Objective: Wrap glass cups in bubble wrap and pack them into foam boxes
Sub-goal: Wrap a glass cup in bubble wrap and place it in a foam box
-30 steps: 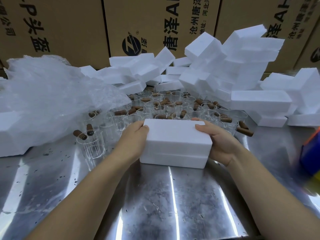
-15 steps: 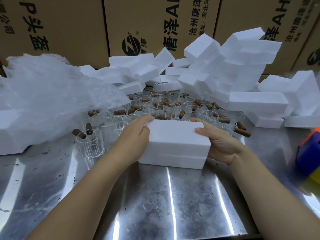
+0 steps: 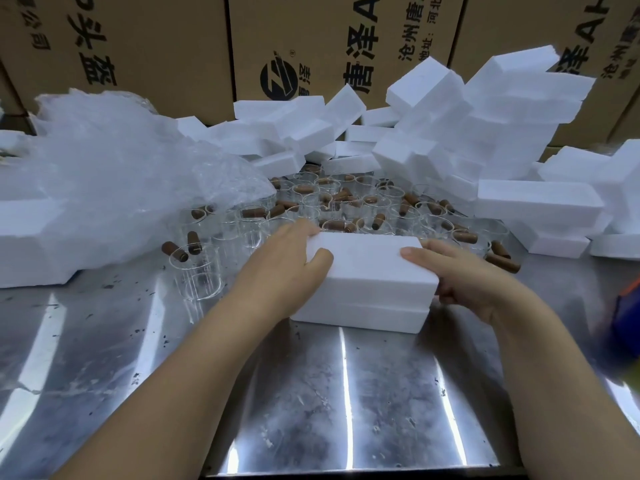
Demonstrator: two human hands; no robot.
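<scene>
Left grip (image 3: pixel 287 271) and right grip (image 3: pixel 464 278) clasped the closed foam box (image 3: pixel 374 271) by its two ends, thumbs on its lid, fingers curled round the sides. It sat on the steel bench (image 3: pixel 311 393), just before crowded glass cups (image 3: pixel 346 202) and brown stoppers (image 3: pixel 465 236). Bubble wrap (image 3: pixel 121 188) lay heaped at left; a foam pile (image 3: pixel 502 126) rose behind, against cardboard cartons (image 3: pixel 156 46).

Between you and your hands, the steel table (image 3: pixel 311 393) lies open. The closed foam box (image 3: pixel 374 271) fills the gap between your left hand (image 3: pixel 287 268) and right hand (image 3: pixel 467 278). Just beyond them glass cups (image 3: pixel 311 202) crowd together. Bubble wrap (image 3: pixel 121 174) heaps to the left, and piled foam boxes (image 3: pixel 502 116) block the right.
</scene>
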